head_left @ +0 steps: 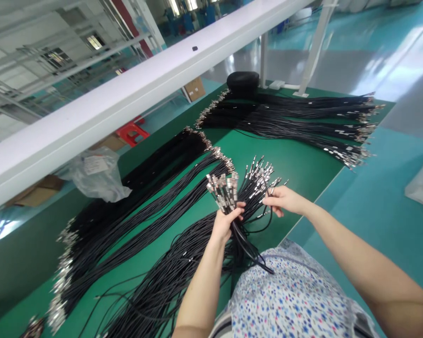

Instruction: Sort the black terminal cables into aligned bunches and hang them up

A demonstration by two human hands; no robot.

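Observation:
My left hand [226, 221] is closed around a bundle of thin black cables [229, 197] just below their silver metal connectors, holding the ends raised above the green table [303, 164]. My right hand [282, 199] pinches one cable out of a loose fan of connector-tipped cables [259, 180] lying on the table beside the bundle. The cables trail down over my lap.
Long rows of black cables [134, 206] with metal ends lie across the table to the left. Another large pile [296, 117] spreads at the far end beside a black round object [242, 82]. A clear plastic bag [95, 176] sits left. A white beam [127, 94] crosses overhead.

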